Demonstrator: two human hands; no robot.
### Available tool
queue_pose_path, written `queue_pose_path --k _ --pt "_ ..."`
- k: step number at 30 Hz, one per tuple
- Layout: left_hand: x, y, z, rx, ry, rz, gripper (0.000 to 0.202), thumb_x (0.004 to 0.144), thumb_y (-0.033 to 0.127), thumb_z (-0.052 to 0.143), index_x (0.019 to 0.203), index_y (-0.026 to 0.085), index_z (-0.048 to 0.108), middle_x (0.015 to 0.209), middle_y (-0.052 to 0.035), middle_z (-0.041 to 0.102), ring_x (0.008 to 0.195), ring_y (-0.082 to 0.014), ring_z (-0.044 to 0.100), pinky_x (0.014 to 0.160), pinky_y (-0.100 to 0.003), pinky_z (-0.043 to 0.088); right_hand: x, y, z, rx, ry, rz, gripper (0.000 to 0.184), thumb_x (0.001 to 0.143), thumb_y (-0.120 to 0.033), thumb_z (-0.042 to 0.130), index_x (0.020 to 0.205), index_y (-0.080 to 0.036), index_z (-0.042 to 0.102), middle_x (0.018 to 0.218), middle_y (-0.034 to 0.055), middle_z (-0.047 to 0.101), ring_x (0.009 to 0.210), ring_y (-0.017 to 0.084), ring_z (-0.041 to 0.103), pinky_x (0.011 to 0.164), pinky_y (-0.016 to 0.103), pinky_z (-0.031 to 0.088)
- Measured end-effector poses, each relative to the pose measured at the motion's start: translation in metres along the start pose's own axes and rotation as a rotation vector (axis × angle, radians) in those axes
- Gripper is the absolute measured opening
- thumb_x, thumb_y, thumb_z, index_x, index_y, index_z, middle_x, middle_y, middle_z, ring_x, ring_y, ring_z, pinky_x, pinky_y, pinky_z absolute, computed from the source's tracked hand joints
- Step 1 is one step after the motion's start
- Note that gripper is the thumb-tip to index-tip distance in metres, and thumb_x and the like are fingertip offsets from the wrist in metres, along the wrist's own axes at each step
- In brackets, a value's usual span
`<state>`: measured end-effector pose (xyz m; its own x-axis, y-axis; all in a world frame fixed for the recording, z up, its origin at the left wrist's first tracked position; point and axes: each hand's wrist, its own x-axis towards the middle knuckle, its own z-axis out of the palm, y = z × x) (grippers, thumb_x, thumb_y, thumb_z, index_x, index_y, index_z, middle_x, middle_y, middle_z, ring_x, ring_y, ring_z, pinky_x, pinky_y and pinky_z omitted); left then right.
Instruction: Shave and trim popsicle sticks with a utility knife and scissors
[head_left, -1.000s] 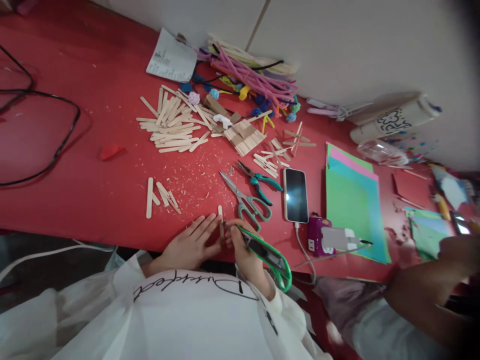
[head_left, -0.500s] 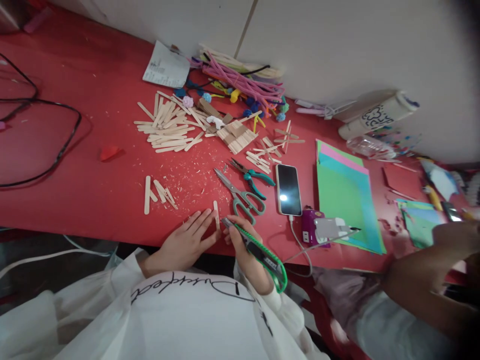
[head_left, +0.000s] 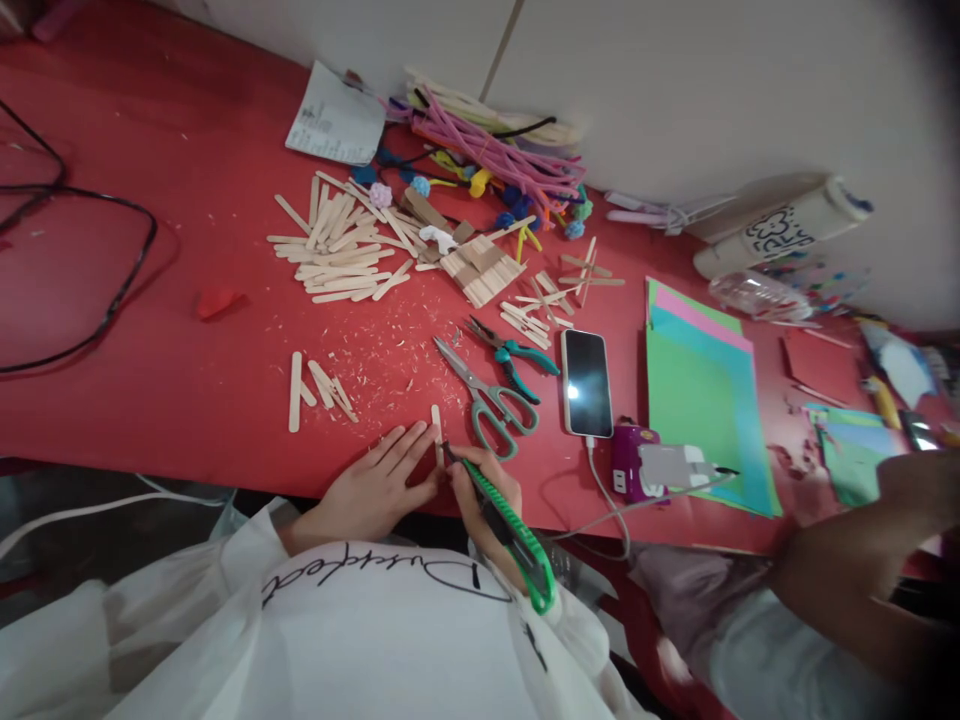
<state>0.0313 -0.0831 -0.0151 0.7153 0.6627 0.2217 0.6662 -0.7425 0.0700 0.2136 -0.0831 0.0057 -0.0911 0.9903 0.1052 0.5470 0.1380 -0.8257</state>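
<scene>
My left hand (head_left: 381, 488) lies flat near the table's front edge, fingers stretched out, its fingertips against a small wooden craft stick (head_left: 436, 424). In my right hand (head_left: 480, 496) is a green utility knife (head_left: 519, 534), gripped with its tip down at the right side of that stick. The blade itself is too small to make out. Just beyond the hands lie grey-handled scissors (head_left: 489, 400) and teal-handled pliers (head_left: 517, 358). Short stick pieces (head_left: 330, 388) and a longer stick (head_left: 295, 392) rest to the left, with wood shavings scattered between.
On the red table (head_left: 232, 380) are a pile of craft sticks (head_left: 337, 245), pipe cleaners (head_left: 495, 150), a charging phone (head_left: 586, 382), a purple adapter (head_left: 634, 462) and coloured paper (head_left: 690, 400). A black cable (head_left: 142, 270) loops at left. Another person's arm (head_left: 847, 540) is at right.
The utility knife has swung, its rear end now lower and further left, with its tip closer along the stick. My left hand stays in place. The view has shifted slightly.
</scene>
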Motion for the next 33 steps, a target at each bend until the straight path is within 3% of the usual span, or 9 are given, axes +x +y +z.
queue_pose_path --k 5,16,33 --pt "0.0001 -0.0012 0.0021 -0.011 0.006 -0.005 0.033 0.09 0.032 0.052 0.121 0.021 0.055 0.139 -0.0177 0.052 0.13 -0.0288 0.046 0.11 -0.041 0.022 -0.0015 0.0028 0.0033 -0.044 0.019 -0.024 0.016 0.087 -0.02 0.052 0.094 -0.024 0.066 0.084 0.0033 0.075 0.072 0.017 0.072 0.067 0.027 0.057" --pt "0.0002 -0.0024 0.0037 -0.015 0.012 0.0 0.032 0.092 0.032 0.049 0.122 0.022 0.05 0.139 -0.0162 0.052 0.13 -0.0275 0.047 0.11 -0.041 0.026 -0.0006 0.0037 0.0026 -0.076 0.03 -0.018 0.016 0.088 -0.021 0.052 0.093 -0.023 0.066 0.079 0.0033 0.075 0.069 0.018 0.072 0.065 0.028 0.057" --pt "-0.0001 -0.0023 0.0041 -0.05 0.017 -0.007 0.033 0.091 0.03 0.05 0.122 0.021 0.053 0.14 -0.0169 0.051 0.131 -0.0275 0.045 0.11 -0.041 0.025 0.0006 -0.0002 -0.0009 -0.083 -0.035 -0.027 0.017 0.089 -0.02 0.05 0.098 -0.025 0.065 0.085 0.0038 0.075 0.073 0.018 0.071 0.069 0.03 0.057"
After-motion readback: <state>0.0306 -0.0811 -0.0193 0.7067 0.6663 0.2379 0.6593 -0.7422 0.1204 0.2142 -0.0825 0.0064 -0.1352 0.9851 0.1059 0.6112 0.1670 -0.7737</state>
